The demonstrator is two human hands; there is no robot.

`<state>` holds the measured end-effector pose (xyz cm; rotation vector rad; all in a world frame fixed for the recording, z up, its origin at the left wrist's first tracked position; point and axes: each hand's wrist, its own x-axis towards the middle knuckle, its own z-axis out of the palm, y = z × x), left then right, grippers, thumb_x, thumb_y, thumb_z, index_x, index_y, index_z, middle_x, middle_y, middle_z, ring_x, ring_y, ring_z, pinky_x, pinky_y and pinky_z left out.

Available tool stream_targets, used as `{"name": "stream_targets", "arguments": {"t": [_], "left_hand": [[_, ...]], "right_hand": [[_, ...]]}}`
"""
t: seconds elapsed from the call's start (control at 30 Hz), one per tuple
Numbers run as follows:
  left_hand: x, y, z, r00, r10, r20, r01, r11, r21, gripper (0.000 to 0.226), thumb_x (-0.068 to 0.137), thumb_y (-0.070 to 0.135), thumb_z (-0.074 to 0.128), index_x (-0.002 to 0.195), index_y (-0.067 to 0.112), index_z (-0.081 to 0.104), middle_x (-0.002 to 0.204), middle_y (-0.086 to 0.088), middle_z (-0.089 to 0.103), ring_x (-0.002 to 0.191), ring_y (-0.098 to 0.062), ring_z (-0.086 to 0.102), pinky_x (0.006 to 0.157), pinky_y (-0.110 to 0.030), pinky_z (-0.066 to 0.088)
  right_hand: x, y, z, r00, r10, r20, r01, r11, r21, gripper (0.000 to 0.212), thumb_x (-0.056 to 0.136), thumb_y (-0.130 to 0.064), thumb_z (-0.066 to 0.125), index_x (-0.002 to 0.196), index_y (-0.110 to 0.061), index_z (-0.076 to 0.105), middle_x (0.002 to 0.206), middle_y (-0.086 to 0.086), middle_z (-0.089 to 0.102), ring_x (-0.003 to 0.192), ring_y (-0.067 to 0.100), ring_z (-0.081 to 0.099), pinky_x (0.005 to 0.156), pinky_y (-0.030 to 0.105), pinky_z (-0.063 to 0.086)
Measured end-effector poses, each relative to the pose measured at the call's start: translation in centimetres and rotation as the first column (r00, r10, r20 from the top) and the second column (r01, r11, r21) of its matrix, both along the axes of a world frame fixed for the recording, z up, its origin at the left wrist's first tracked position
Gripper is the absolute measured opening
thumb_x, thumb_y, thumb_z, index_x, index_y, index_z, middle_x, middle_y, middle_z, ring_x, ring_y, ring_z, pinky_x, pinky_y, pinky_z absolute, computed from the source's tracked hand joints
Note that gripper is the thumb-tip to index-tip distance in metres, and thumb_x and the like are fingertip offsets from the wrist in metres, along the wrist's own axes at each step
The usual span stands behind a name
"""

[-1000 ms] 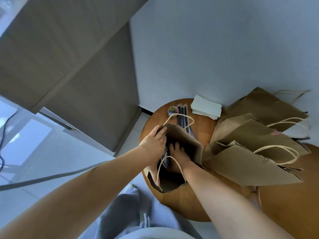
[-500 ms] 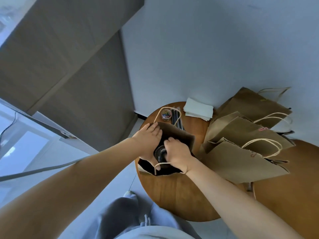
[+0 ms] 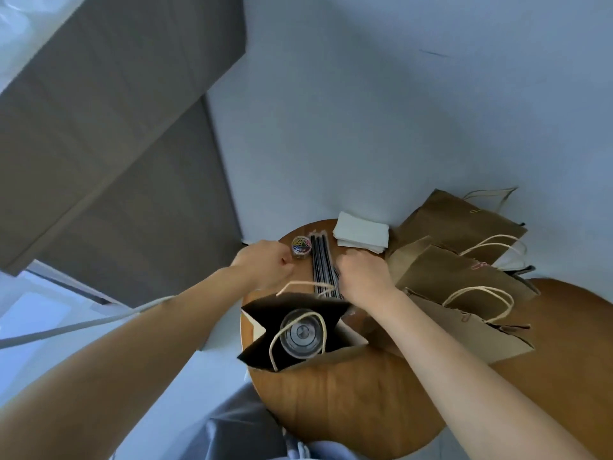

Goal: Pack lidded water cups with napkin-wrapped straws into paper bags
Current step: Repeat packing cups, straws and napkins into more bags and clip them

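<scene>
A round wooden bench carries the open kraft paper bag, clear lidded cup inside. Both hands have left it: left hand and right hand curl beyond, beside black straws; whether either grip holds anything cannot be told.

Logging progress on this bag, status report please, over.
Both hands out of the bag: left hand by the clip jar, right hand at the straws. Lidded cup upright inside. No straw in yet. Nothing blocking.

A brown paper bag with cream handles is seen at lower centre, its inside dark. Black straws, white napkins and multicoloured clips are shown on an orange-brown table.
</scene>
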<state>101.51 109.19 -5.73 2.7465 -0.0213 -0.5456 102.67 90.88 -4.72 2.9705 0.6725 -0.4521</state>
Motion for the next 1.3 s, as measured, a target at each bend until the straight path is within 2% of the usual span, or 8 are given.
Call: {"name": "stream_targets", "arguments": {"t": [0.23,0.4,0.53,0.83,1.0,1.07,1.17,1.3], "left_hand": [[8.1,-2.3,-3.4,0.993,-0.11,-0.038,0.107,0.991,-0.081,0.023,0.091,0.027,0.048,0.091,0.013,0.066,0.093,-0.002,0.066,0.082,-0.02,0.056,0.064,-0.028,0.04],[14.7,-2.3,-7.7,0.985,-0.134,-0.112,0.115,0.98,-0.162,0.028,0.092,0.028,0.047,0.091,0.011,0.068,0.089,-0.005,0.067,0.083,-0.022,0.062,0.071,-0.035,0.052],[17.1,-3.0,-10.2,0.967,-0.205,-0.153,0.165,0.957,-0.238,0.026,0.095,0.021,0.047,0.08,0.007,0.061,0.069,0.001,0.054,0.062,-0.008,0.047,0.05,-0.012,0.035],[20.4,-2.9,-15.6,0.953,-0.195,-0.233,0.121,0.947,-0.297,0.024,0.095,0.018,0.049,0.093,0.005,0.068,0.088,-0.007,0.065,0.079,-0.018,0.058,0.067,-0.027,0.044],[21.1,-3.0,-17.2,0.94,-0.173,-0.293,0.071,0.942,-0.328,0.023,0.096,0.018,0.048,0.097,0.006,0.067,0.085,-0.008,0.065,0.071,-0.014,0.054,0.054,-0.024,0.035],[21.2,-3.0,-17.8,0.936,-0.165,-0.312,0.056,0.942,-0.33,0.023,0.095,0.02,0.048,0.097,0.008,0.068,0.084,-0.007,0.066,0.071,-0.016,0.056,0.055,-0.024,0.036],[21.3,-2.9,-18.3,0.936,-0.159,-0.315,0.054,0.946,-0.318,0.023,0.096,0.024,0.047,0.106,0.016,0.066,0.088,-0.005,0.067,0.073,-0.015,0.058,0.059,-0.025,0.04],[21.5,-2.9,-18.2,0.935,-0.162,-0.317,0.047,0.938,-0.342,0.025,0.097,0.022,0.046,0.112,0.013,0.064,0.096,-0.008,0.067,0.079,-0.017,0.058,0.067,-0.027,0.044]], "right_hand": [[7.3,0.9,-4.5,0.996,-0.077,-0.042,0.08,0.994,0.079,0.023,0.093,-0.013,0.041,0.107,-0.008,0.058,0.107,0.009,0.058,0.099,0.027,0.057,0.069,0.032,0.042],[13.4,1.4,-9.6,0.98,-0.172,-0.099,0.182,0.978,0.102,0.025,0.097,-0.018,0.041,0.115,-0.006,0.055,0.109,0.011,0.056,0.101,0.026,0.055,0.068,0.031,0.04],[16.8,0.9,-14.7,0.959,-0.259,-0.114,0.273,0.953,0.13,0.022,0.097,-0.016,0.041,0.108,-0.008,0.058,0.099,0.011,0.057,0.095,0.028,0.057,0.063,0.028,0.035],[20.8,-0.4,-21.8,0.905,-0.363,-0.221,0.39,0.917,0.089,0.02,0.095,-0.01,0.043,0.109,-0.008,0.058,0.11,0.01,0.056,0.103,0.027,0.053,0.074,0.035,0.045],[21.5,-0.4,-23.3,0.917,-0.342,-0.205,0.36,0.931,0.057,0.028,0.089,0.001,0.047,0.114,-0.008,0.057,0.113,0.01,0.055,0.102,0.027,0.051,0.076,0.035,0.044],[22.2,-0.5,-23.6,0.934,-0.31,-0.178,0.32,0.947,0.027,0.028,0.079,0.005,0.058,0.104,-0.004,0.062,0.104,0.014,0.06,0.095,0.031,0.055,0.071,0.036,0.044],[22.7,-0.6,-23.9,0.953,-0.269,-0.14,0.263,0.963,-0.059,0.035,0.036,0.002,0.084,0.063,-0.009,0.064,0.065,0.007,0.059,0.057,0.025,0.058,0.047,0.027,0.04],[23.3,-1.1,-23.9,0.967,-0.184,-0.176,0.165,0.979,-0.119,0.02,0.056,0.006,0.076,0.071,-0.004,0.066,0.074,0.012,0.062,0.068,0.03,0.06,0.054,0.031,0.043]]}}
